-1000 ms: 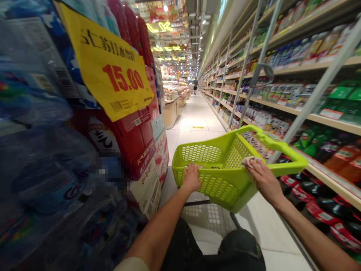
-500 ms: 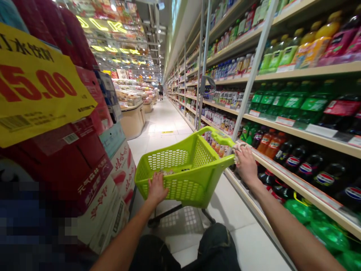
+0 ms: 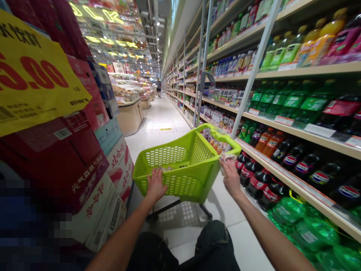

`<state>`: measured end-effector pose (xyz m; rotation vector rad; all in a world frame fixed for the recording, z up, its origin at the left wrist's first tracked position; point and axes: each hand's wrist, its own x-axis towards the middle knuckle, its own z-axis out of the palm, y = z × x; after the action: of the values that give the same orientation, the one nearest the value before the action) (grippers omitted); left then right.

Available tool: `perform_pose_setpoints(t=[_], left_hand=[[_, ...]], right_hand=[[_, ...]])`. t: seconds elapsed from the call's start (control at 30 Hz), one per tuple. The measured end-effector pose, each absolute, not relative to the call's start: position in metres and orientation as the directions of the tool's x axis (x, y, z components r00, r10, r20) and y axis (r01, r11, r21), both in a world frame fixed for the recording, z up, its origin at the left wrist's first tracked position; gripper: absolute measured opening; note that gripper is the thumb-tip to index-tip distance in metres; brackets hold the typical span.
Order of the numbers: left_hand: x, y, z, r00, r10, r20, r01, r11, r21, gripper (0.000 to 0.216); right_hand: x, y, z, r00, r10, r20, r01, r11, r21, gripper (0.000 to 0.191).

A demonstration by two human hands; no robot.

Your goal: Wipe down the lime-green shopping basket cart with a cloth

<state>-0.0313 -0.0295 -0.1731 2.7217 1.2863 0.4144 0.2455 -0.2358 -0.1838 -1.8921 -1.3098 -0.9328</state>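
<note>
A lime-green plastic shopping cart [image 3: 188, 184] stands sideways before my knees, its handle end to the right. My left hand [image 3: 155, 185] is hooked over the near rim at the left, fingertips inside the basket. With my right hand [image 3: 231, 176] I hold a pale, crumpled cloth [image 3: 227, 156] against the upper side of the cart, just below the handle [image 3: 232, 145]. Part of the cloth is hidden under my fingers. Some small pale item and a dark patch show inside the basket, too small to name.
Shelves of drinks [image 3: 299, 141] line the right side, with green bottle packs [image 3: 307, 226] low down. Stacked drink cartons [image 3: 93, 188] and a yellow price sign [image 3: 39, 79] rise on the left. Far down the aisle walks a person [image 3: 158, 87], past food display counters [image 3: 129, 116].
My right hand has moved left and down with the cloth, from the handle's end to the cart's side. My left hand keeps its hold on the rim. The distant person appears closer.
</note>
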Motion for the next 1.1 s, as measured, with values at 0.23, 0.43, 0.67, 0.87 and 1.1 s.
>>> perform_pose_setpoints(t=[0.23,0.43,0.67,0.87,1.1], left_hand=[[-0.028,-0.024,-0.178,0.627,0.746,0.223,0.712,-0.665,0.224,0.066],[-0.028,-0.023,-0.182,0.632,0.733,0.251,0.698,-0.679,0.226,0.067],[-0.029,-0.023,-0.182,0.640,0.721,0.266,0.676,-0.693,0.251,0.068],[-0.029,-0.027,-0.186,0.629,0.717,0.300,0.663,-0.697,0.273,0.068],[-0.036,-0.022,-0.191,0.620,0.709,0.335,0.644,-0.704,0.298,0.065]], right_hand=[[0.238,-0.234,-0.205,0.263,0.443,0.857,0.957,-0.232,-0.174,0.057],[0.244,-0.204,-0.199,0.370,0.357,0.858,0.915,-0.302,-0.269,0.056],[0.213,-0.217,-0.232,0.291,0.525,0.800,0.956,-0.188,-0.225,0.051],[0.194,-0.154,-0.173,0.276,0.512,0.813,0.961,-0.156,-0.228,0.044],[0.170,-0.133,-0.182,-0.010,0.708,0.706,0.997,0.064,-0.050,0.034]])
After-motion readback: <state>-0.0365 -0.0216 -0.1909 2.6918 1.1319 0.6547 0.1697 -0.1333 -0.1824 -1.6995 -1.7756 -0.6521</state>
